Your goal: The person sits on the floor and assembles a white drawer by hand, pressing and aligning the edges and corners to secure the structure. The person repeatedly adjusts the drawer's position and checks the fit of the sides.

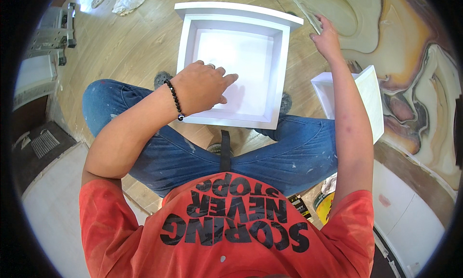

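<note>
"In the head view, where is the white drawer (284, 70)?"

"It is in front of the person, between the knees, above the wooden floor (111, 48). Its open side looks upward, and the wide panel at its far edge goes out past both far corners. What exactly supports it, I cannot tell."

"And the left hand (202, 85)?"

"It is over the left part of the drawer, and the wrist crosses the left edge, nearer to the near left corner. The fingers are loosely bent and a little spread, and I see nothing held in them. Whether they touch the inside, I cannot tell. A black bead bracelet (174, 95) is around the wrist."

"How is the right hand (329, 39)?"

"It is beyond the far right corner of the drawer, well apart from the left one. It is partly open, thumb and finger apart, at the left edge of a marbled panel (357, 17). If it touches or grips this edge, I cannot tell."

"What else is near?"

"A smaller white box (375, 102) stands to the right of the drawer, partly behind the right forearm. A whitish crumpled sheet (130, 1) lies at the far left of the floor."
</note>
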Demonstrator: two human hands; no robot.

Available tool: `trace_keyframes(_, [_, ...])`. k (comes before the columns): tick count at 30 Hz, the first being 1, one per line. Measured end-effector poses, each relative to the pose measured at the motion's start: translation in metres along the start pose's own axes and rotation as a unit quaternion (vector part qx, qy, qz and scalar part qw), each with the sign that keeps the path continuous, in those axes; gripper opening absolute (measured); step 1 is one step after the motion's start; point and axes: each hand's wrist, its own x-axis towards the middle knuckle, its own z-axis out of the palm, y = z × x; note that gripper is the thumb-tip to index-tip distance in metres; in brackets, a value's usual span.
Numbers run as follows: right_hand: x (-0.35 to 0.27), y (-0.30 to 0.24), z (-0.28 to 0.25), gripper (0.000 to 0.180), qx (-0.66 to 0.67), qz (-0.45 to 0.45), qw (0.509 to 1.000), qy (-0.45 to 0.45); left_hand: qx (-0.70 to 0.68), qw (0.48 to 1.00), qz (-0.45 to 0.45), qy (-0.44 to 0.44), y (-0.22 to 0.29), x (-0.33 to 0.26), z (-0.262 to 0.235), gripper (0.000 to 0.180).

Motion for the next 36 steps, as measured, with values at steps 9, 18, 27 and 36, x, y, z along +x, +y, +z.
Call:
trace_keyframes(9, [-0.005, -0.057, -0.01, 0.02, 0.047, -0.122, 0.991, 0.013, 0.001, 1.0, -0.001, 0.004, 0.001, -0.002, 0.0, 0.062])
trace_keyframes(18, [-0.01, -0.058, -0.001, 0.018, -0.039, -0.175, 0.982, 0.06, 0.008, 1.0, -0.002, 0.007, 0.002, 0.0, 0.001, 0.063])
trace_keyframes(27, [-0.006, -0.051, 0.001, 0.019, 0.012, -0.122, 0.991, 0.045, -0.003, 1.0, 0.0, 0.006, 0.001, 0.0, 0.0, 0.062])
trace_keyframes(36, [-0.01, -0.056, -0.001, 0.019, -0.009, -0.15, 0.987, 0.054, -0.002, 1.0, 0.001, 0.007, 0.003, -0.001, 0.0, 0.062])
